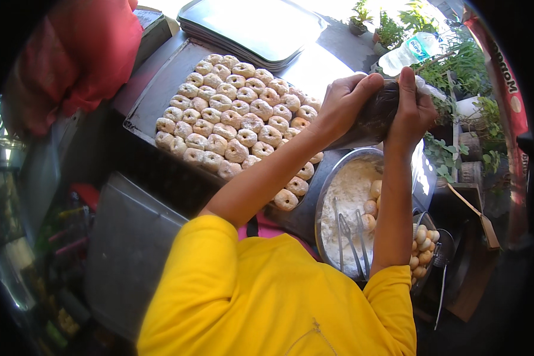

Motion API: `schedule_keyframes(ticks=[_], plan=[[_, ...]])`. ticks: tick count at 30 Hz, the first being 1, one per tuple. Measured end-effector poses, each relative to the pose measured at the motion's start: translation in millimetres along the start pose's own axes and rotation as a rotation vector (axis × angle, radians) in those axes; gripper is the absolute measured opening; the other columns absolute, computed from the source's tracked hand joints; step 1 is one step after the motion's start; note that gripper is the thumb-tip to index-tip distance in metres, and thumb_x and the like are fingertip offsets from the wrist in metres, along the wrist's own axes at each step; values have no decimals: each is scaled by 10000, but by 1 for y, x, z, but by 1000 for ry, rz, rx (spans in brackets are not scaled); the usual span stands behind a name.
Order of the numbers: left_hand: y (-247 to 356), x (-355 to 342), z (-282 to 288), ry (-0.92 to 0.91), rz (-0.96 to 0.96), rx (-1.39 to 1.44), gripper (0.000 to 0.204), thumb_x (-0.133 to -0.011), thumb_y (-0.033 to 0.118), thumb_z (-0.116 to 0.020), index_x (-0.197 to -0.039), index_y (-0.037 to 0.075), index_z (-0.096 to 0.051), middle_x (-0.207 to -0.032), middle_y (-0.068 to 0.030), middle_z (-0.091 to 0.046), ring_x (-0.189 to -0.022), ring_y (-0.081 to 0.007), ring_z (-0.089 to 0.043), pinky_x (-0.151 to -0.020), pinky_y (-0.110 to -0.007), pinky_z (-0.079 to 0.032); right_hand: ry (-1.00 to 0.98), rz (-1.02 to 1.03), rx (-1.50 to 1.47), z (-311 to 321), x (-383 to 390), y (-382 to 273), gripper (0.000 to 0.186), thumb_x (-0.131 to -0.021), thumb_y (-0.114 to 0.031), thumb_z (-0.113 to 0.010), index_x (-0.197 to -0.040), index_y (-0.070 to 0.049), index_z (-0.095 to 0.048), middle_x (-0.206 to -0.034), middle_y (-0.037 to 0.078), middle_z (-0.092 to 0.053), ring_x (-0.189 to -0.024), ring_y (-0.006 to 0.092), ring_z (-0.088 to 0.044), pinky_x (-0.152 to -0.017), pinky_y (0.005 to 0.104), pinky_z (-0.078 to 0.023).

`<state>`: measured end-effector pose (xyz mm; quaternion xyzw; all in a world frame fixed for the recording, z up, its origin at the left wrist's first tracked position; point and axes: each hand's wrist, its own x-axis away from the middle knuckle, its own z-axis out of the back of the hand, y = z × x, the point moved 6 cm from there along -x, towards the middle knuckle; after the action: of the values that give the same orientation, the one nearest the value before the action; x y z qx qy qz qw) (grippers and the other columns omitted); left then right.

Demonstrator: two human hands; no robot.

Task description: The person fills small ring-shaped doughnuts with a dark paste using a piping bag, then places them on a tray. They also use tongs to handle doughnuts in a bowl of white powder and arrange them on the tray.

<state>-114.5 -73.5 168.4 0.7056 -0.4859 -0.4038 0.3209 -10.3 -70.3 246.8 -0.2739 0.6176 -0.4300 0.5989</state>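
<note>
Both my hands are raised together over the far side of a metal bowl (322, 204). My left hand (351, 102) grips one side of a dark-filled plastic bag (375, 113), thumb pointing up. On the bag's other side is my right hand (410, 115), closed on it with its thumb up too. A pale, crinkled bit of plastic shows behind the right hand. White powder (347, 204) fills the bowl, with a few round doughnuts (369, 222) and metal tongs (350, 237) in it. Left of it, rows of powdered doughnuts (225, 113), many with a hole, cover a tray (141, 110).
Stacked metal trays (249, 26) lie at the back. A basket of round doughnuts (422, 246) stands right of the bowl. A clear bottle (409, 54) and potted plants (451, 118) are at the far right. Red cloth (80, 53) hangs at the upper left.
</note>
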Motion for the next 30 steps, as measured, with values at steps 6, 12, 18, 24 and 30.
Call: schedule_keyframes(ticks=[6, 12, 18, 24, 30], plan=[[-23, 16, 26, 105, -22, 123, 400, -828, 360, -493, -792, -26, -591, -665, -37, -562, -616, -74, -486, -574, -216, -415, -85, 49, 78, -20, 24, 19, 369, -796, -299, -624, -630, 20, -540, -542, 5, -495, -529, 72, -392, -493, 244, -325], [-20, 20, 28, 131, -42, 160, 351, -830, 316, -514, -756, -17, -596, -647, -21, -555, -588, -56, -475, -546, -199, -410, -95, 63, 106, -20, 25, 17, 361, -799, -278, -621, -628, 30, -543, -528, 9, -490, -527, 77, -383, -491, 250, -326], [-5, 17, 16, 101, -73, 204, 358, -836, 314, -521, -751, -24, -603, -614, 1, -545, -567, -41, -458, -510, -190, -390, -61, 85, 77, -15, 18, 2, 404, -787, -304, -633, -592, 34, -528, -513, 18, -498, -507, 81, -396, -492, 252, -333], [3, 17, 10, 71, -103, 135, 370, -833, 324, -524, -758, -29, -608, -604, -5, -545, -559, -42, -455, -492, -194, -377, -31, 101, 91, -7, 16, -7, 427, -775, -328, -643, -562, 18, -512, -510, 21, -499, -511, 76, -411, -494, 246, -339], [16, 23, 0, 57, -83, 149, 397, -830, 351, -519, -814, -35, -609, -644, -26, -561, -592, -61, -481, -539, -206, -406, -26, 56, -19, -3, 20, -22, 378, -785, -306, -636, -594, 8, -544, -536, 6, -519, -514, 56, -430, -496, 215, -354]])
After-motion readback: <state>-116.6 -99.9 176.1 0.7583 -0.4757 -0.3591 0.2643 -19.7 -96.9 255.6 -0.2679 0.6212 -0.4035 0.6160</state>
